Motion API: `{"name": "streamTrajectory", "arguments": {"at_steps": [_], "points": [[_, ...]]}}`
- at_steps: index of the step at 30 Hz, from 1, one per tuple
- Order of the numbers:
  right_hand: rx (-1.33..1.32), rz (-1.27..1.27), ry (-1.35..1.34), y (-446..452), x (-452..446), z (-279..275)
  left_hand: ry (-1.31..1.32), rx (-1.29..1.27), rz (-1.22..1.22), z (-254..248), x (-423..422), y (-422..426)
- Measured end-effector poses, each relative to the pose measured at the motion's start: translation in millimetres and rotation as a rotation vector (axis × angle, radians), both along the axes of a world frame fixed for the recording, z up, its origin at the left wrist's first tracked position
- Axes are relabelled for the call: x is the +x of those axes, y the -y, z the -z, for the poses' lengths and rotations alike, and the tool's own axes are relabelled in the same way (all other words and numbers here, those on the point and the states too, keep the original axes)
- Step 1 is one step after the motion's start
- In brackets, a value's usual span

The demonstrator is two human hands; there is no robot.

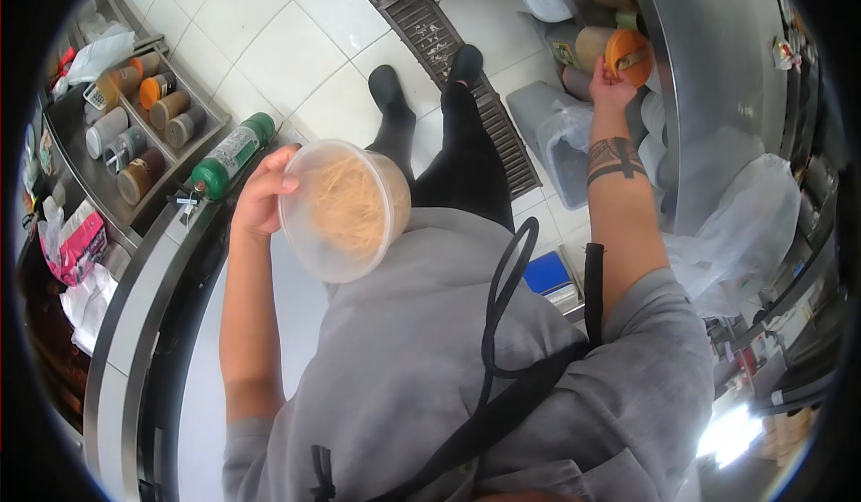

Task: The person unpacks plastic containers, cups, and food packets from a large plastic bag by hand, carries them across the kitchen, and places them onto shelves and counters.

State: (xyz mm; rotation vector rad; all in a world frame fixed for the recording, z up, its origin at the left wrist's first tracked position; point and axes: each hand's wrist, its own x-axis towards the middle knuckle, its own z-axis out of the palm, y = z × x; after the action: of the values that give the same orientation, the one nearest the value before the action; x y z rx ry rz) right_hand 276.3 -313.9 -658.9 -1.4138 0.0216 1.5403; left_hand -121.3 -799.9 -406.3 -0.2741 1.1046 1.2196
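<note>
My left hand [262, 195] is closed on the rim of a translucent plastic tub [401, 199], tipped so that its round mouth faces the camera. Tan, shredded strands [348, 202] lie inside it. On the other side, my right hand [613, 87] reaches out to a shelf under a steel counter. Its fingers grip the edge of an orange lid [630, 56] on a jar lying on its side there. Part of that jar is hidden by the lid and the shelf.
Several spice jars [136, 176] fill a metal tray at left, beside a green cylinder [229, 160]. The steel counter [717, 81] rises at right. A grey bin [549, 143] with a plastic liner stands below it. A floor drain grate [429, 40] crosses the white tiles.
</note>
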Motion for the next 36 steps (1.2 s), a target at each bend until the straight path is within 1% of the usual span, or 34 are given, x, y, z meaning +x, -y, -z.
{"name": "streamTrajectory", "arguments": {"at_steps": [1, 3, 7, 9, 12, 16, 19, 20, 21, 22, 24, 25, 26, 27, 30, 32, 34, 36], "points": [[-0.001, 0.008, 0.002, -1, 1, 3, -0.011, -0.023, 0.005, 0, -2, 0], [0.092, -0.035, -0.050, 0, 0, 7, -0.004, -0.016, 0.024, 4, -6, 4], [0.064, 0.014, -0.069, -4, -11, 0, 0.003, -0.021, 0.044, 5, -8, 8], [0.106, -0.047, -0.046, -10, -21, -8, 0.001, -0.039, 0.054, 4, -8, 6], [0.086, -0.083, -0.100, -29, -24, 1, 0.010, -0.038, 0.083, 8, -9, 6], [0.111, -0.034, -0.064, -30, -27, 1, 0.025, -0.016, 0.101, 9, -6, 3], [0.075, -0.023, -0.090, -31, -25, 6, 0.036, 0.001, 0.085, 11, -2, 2], [0.126, -0.037, -0.124, -33, -22, 15, 0.034, -0.003, 0.078, 14, 2, -3], [0.185, -0.051, -0.155, -34, -19, 17, 0.036, -0.003, 0.077, 14, 3, -4], [0.190, -0.058, -0.155, -32, -19, 12, 0.037, -0.001, 0.076, 14, 4, -5], [0.091, -0.025, -0.139, -23, -21, 2, 0.042, 0.008, 0.060, 15, 4, -5], [0.096, -0.035, -0.142, -18, -22, -2, 0.047, 0.009, 0.053, 16, 5, -4], [0.045, 0.005, -0.097, -12, -24, -6, 0.045, 0.015, 0.044, 17, 5, -4], [-0.008, 0.049, -0.051, -6, -23, -8, 0.071, 0.046, 0.034, 21, 6, -5], [0.034, -0.034, 0.001, -1, -23, -12, 0.088, 0.090, 0.007, 34, 7, -19], [0.042, -0.033, 0.010, -6, -22, -10, 0.086, 0.093, 0.001, 46, 8, -31], [0.061, -0.028, 0.024, -9, -13, -4, 0.011, 0.052, 0.081, 67, 10, -42], [0.081, -0.124, 0.016, -14, -5, -1, 0.009, 0.063, 0.116, 103, 10, -52]]}}
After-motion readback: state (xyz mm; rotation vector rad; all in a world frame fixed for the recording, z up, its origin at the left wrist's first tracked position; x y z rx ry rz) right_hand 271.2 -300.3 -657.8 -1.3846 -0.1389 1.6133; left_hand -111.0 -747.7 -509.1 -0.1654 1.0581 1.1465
